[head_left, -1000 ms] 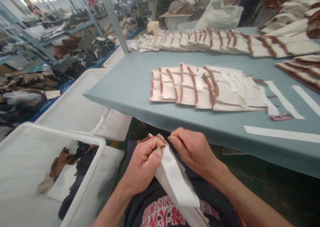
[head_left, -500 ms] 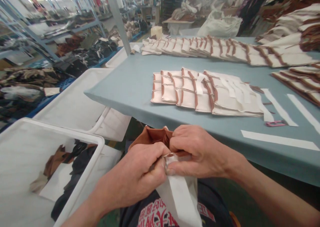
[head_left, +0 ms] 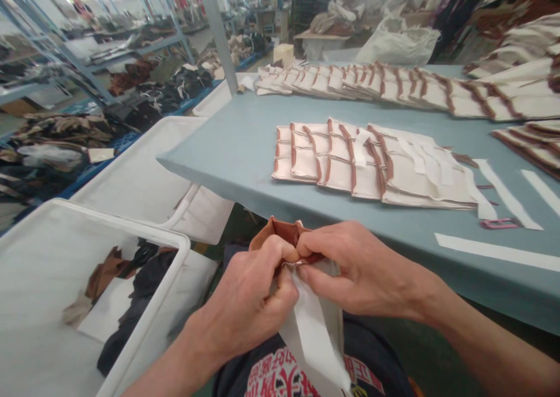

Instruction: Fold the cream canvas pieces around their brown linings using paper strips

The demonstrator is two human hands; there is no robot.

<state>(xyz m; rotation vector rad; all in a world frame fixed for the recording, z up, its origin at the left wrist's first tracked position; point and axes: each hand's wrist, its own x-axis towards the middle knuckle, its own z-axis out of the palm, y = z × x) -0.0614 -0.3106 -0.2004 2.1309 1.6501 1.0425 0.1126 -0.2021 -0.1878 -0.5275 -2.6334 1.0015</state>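
Note:
Over my lap I hold a fabric piece (head_left: 280,231) with a brown inside and a cream outside. A white strip (head_left: 315,333) hangs down from its edge, between my hands. My left hand (head_left: 258,292) is closed, thumb and fingers pinching the edge where the strip starts. My right hand (head_left: 350,265) is closed on the same edge from the other side, its fingertips almost touching the left ones. What lies under the fingers is hidden. Ahead on the table lies an overlapping row of cream pieces with brown edging (head_left: 336,157).
Loose white strips (head_left: 499,252) and a small pink tool (head_left: 499,224) lie on the blue-green table (head_left: 219,152). A long row of cream pieces (head_left: 363,82) lies farther back. White bins (head_left: 184,245) stand at the left, one holding brown and black scraps (head_left: 142,292).
The view has shifted slightly left. My fingers have moved a little along the pinched edge, and my left hand has tilted more upright. Both hands still grip the piece.

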